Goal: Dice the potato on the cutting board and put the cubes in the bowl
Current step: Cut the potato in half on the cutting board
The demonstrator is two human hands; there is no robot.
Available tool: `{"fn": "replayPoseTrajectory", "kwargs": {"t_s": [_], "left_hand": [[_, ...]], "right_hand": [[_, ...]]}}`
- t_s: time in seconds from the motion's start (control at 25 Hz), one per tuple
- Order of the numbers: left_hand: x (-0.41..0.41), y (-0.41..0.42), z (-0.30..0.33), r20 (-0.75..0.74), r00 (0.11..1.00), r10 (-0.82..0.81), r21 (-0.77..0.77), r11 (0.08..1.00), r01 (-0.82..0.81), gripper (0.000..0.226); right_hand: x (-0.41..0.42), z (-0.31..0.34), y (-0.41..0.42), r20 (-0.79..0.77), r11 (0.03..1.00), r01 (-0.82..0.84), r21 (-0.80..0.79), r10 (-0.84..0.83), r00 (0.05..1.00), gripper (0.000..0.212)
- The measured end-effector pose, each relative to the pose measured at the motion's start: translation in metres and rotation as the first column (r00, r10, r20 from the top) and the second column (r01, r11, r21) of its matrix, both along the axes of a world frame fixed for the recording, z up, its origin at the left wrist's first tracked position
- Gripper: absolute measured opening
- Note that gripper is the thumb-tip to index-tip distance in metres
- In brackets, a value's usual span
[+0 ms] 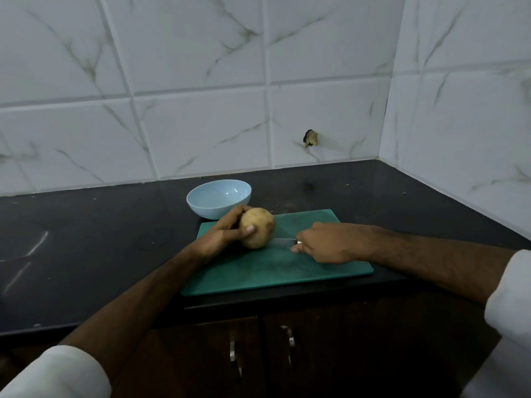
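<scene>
A whole tan potato (258,226) stands on the left part of the green cutting board (258,271). My left hand (222,235) grips the potato from the left, thumb on its front and fingers curled over its top. My right hand (324,242) holds the handle of a knife (283,241), whose blade lies flat on the board and points left at the foot of the potato. The handle is hidden under my fingers. Just behind the board's left corner sits an empty light blue bowl (218,198).
The board lies on a black counter (86,254) near its front edge. White marble-look tiled walls rise behind and at the right, with a small hole (310,138) in the back wall. Dark cabinet doors with metal handles (290,338) are below the counter.
</scene>
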State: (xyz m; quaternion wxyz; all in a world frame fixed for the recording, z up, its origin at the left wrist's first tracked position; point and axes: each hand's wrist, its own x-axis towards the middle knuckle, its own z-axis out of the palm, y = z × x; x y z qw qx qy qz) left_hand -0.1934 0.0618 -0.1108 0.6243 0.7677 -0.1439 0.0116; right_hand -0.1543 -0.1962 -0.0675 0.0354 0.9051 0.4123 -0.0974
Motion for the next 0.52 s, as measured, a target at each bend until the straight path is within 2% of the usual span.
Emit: {"fn": "replayPoseTrajectory", "kwargs": {"t_s": [0.08, 0.12, 0.24, 0.36, 0.52], "left_hand": [[0.002, 0.004, -0.003, -0.08, 0.996, 0.035, -0.171, 0.984, -0.048, 0.068], [0.004, 0.004, -0.003, -0.101, 0.994, 0.046, -0.188, 0.98, -0.065, 0.068], [0.006, -0.004, 0.0, -0.108, 0.992, 0.069, -0.037, 0.997, -0.073, 0.07], [0.008, -0.01, 0.0, -0.124, 0.988, 0.089, 0.061, 0.995, -0.082, 0.047], [0.01, -0.018, 0.006, -0.15, 0.976, 0.158, 0.162, 0.978, -0.133, 0.035]], "right_hand": [[-0.004, 0.0, -0.01, -0.031, 1.0, 0.029, -0.012, -0.029, 0.999, 0.036], [-0.005, 0.001, -0.017, -0.041, 0.999, 0.039, -0.023, -0.04, 0.998, 0.036], [0.001, 0.012, -0.036, -0.045, 0.998, 0.002, -0.06, -0.005, 0.999, 0.038], [0.023, 0.03, -0.059, -0.096, 0.998, -0.02, -0.057, 0.015, 0.995, 0.043], [0.056, 0.042, -0.095, -0.366, 0.964, 0.221, 0.148, -0.154, 0.918, 0.045]]}}
